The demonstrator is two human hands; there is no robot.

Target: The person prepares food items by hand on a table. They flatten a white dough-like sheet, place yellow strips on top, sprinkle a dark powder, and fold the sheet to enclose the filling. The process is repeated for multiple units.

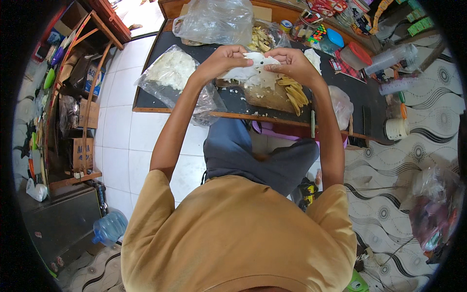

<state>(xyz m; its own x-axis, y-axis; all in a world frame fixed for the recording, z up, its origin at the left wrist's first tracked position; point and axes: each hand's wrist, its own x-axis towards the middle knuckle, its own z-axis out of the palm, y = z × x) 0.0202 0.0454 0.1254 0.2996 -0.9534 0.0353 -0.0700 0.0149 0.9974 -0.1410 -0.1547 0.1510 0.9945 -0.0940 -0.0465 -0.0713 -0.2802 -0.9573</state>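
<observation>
Your left hand (221, 61) and right hand (292, 63): both closed, fingers pinching one white flaky sheet (253, 70), held between them just above the wooden cutting board (265, 95).

Cutting board: on the dark tabletop (155, 100), near its front edge; yellow strips (296, 92) lie on its right side, under your right wrist.

Left of your left forearm: clear bag of white pieces (170, 73).

Beyond your hands: large clear empty-looking bag (214, 22).

Right of your right forearm: small clear bag (340, 104).

Far right corner: clutter of containers, indistinct.

Floor, lower left: blue water bottle (109, 226).
</observation>
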